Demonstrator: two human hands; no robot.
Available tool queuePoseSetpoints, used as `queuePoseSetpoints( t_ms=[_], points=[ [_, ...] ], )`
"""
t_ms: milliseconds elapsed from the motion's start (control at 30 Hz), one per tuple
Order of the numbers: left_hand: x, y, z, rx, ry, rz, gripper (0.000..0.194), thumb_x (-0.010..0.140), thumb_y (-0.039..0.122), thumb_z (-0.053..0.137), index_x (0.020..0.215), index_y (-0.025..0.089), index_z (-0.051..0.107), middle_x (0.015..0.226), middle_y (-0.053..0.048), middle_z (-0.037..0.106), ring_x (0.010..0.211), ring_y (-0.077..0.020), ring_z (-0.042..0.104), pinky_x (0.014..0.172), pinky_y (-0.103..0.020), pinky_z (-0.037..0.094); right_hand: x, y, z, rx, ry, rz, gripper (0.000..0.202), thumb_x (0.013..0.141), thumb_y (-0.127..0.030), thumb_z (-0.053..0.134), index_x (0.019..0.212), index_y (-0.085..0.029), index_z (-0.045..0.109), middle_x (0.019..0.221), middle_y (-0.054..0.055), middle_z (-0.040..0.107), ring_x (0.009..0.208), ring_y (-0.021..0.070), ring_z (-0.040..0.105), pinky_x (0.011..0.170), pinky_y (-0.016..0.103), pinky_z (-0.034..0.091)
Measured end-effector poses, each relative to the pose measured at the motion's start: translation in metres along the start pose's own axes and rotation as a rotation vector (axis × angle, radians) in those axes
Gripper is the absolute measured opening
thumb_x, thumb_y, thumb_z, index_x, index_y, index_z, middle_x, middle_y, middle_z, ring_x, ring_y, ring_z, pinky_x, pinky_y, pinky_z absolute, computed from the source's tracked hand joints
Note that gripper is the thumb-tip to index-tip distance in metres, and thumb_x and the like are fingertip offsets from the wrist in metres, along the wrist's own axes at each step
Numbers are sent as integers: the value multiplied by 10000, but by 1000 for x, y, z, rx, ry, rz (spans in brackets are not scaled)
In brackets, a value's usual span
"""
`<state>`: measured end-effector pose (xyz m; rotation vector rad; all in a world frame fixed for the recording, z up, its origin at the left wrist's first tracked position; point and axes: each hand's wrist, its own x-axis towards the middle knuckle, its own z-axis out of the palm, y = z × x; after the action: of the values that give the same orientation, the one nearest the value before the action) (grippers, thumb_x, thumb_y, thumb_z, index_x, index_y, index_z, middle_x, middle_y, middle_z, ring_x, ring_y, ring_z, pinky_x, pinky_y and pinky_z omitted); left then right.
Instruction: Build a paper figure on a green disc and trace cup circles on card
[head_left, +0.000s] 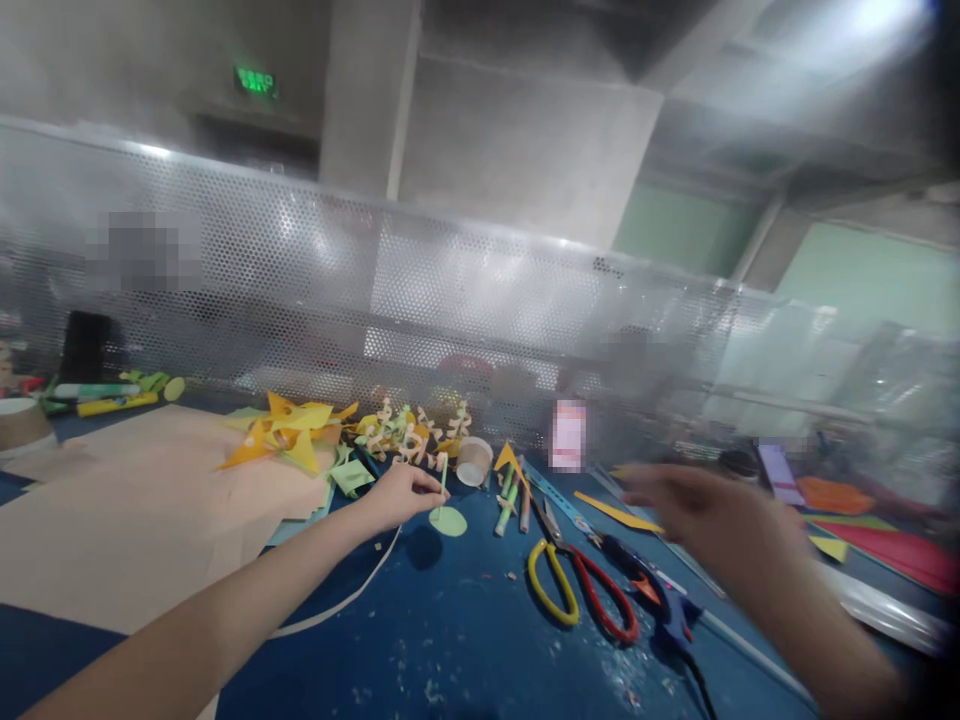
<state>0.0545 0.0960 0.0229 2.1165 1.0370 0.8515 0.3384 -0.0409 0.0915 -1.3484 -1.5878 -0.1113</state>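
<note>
We seem to be in the middle of handling a green paper disc [451, 522] on a thin stem [443, 472]: our left hand [405, 494] pinches the stem between its fingers, the disc at its lower end, apparently just above the worktop [465, 610]. Our right hand [701, 535] is beyond the glue gun [646, 588] (too blurred for us to tell whether its fingers are spread or closed). Any next move calls for a light, steady pinch, we judge. Around us, the blue worktop bears scissors [553, 582], yellow paper shapes [300, 430] and pale sheets [150, 510]; behind stands a perforated screen [450, 270], with a green exit sign [256, 81] beyond.
</note>
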Motion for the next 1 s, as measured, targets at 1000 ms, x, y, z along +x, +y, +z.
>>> queuePoseSetpoints(
  t_ms=[1000],
  points=[
    [-15,-2,-17,317,-28,-94,495,642,403,631,1067,153,591,809,-38,679,743,-210,612,615,-239,415,-100,-56,125,-29,-814,-462,166,797,-267,604,952,-307,649,974,-16,692,865,185,645,841,284,466]
  ],
)
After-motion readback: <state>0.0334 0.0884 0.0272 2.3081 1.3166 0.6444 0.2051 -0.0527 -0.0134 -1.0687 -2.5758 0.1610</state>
